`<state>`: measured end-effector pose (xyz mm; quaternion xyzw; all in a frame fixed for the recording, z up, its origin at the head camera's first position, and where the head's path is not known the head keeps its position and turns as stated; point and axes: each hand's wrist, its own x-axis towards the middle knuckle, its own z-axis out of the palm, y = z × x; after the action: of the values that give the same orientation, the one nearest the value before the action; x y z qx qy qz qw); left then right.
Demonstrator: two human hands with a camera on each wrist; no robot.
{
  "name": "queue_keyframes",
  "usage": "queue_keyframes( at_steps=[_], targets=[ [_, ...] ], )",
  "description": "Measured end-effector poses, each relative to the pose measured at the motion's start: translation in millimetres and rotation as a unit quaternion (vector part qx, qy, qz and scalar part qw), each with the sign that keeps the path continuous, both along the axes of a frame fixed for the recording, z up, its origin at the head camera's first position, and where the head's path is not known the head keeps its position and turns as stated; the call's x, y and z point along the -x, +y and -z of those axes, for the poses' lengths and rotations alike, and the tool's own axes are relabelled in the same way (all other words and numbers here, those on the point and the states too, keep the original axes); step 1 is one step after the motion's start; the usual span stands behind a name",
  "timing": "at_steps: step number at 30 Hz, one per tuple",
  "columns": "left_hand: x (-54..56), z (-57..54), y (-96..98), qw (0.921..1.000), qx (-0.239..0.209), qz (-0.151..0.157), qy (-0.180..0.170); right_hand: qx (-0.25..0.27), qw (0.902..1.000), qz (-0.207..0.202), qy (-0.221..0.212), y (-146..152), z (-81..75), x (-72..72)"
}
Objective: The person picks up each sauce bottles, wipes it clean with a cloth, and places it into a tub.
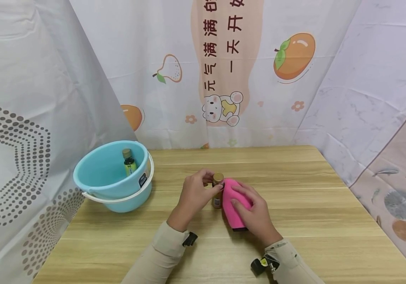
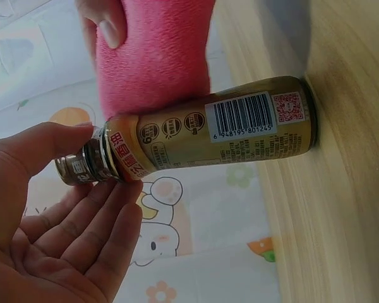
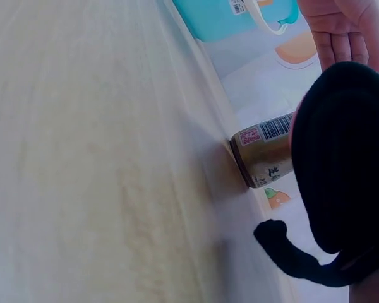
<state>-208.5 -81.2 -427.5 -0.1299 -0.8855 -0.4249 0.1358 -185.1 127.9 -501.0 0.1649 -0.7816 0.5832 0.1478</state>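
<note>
A brown-gold sesame oil bottle (image 2: pixel 234 126) with a gold cap stands upright on the wooden table in the head view. My left hand (image 1: pixel 196 193) pinches it at the neck, thumb on one side and fingers on the other. Against the bottle's right side lies a pink, fuzzy cleaning pad (image 1: pixel 235 199), gripped by my right hand (image 1: pixel 257 213). The right wrist view shows the pad's black end (image 3: pixel 344 158) with a black loop hanging from it, and it hides the upper part of the bottle. The bottle's base touches the table.
A light blue bucket (image 1: pixel 112 190) with a white handle stands at the table's left. Inside it leans a dark bottle (image 1: pixel 129 162) with a gold cap and a yellow-green label. Printed curtains (image 1: pixel 174 102) hang behind the table and along both sides.
</note>
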Motion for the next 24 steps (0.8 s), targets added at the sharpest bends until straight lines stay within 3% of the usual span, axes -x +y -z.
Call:
queue_keyframes(
  at_steps=[6,13,24],
  targets=[
    [0.4,-0.3,-0.6,0.9999,0.002,0.011,-0.002,0.016,0.9997,-0.003,0.016,1.2,0.5,0.5],
    [0.1,-0.1,-1.2,0.9999,0.001,0.016,-0.003,0.006,0.9998,-0.007,-0.018,0.6,0.9,0.7],
    [0.0,-0.4,-0.9,0.9999,0.002,0.015,-0.006,-0.053,0.9961,0.007,-0.070,-0.1,3.1,2.8]
  ],
)
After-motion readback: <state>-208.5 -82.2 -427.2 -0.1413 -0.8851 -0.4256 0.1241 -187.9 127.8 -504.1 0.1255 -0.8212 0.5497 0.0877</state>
